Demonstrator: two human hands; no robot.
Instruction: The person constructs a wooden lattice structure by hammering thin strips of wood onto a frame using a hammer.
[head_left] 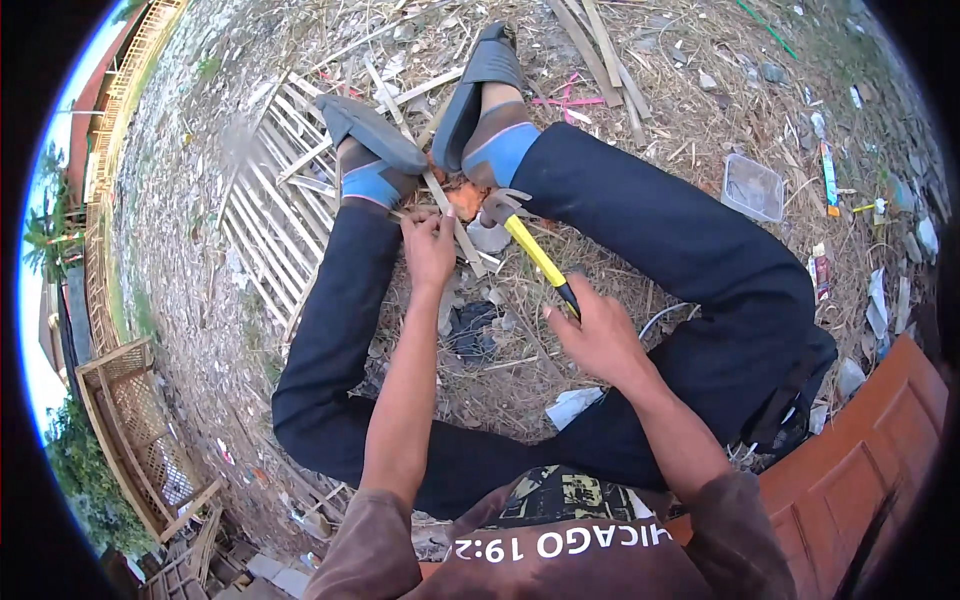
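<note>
My right hand (601, 336) is wrapped round the black grip of a claw hammer (537, 250) with a yellow handle. The hammer's metal head hangs just right of a narrow wooden slat (463, 232), close to a grey stone (488, 237). On the slat's left side, my left hand (430, 247) has its fingers closed at its edge, apparently pinching it. Orange brick pieces (464, 197) lie under the slat, between my two feet in dark slippers. Whether the hammer head touches anything is hard to tell.
A slatted wooden frame (276, 200) lies beyond my left leg. Loose wooden strips (590, 45) rest at the far side. A clear plastic tub (752, 188) sits right of my right leg, amid scattered litter. A brown panelled board (860, 480) is at the lower right.
</note>
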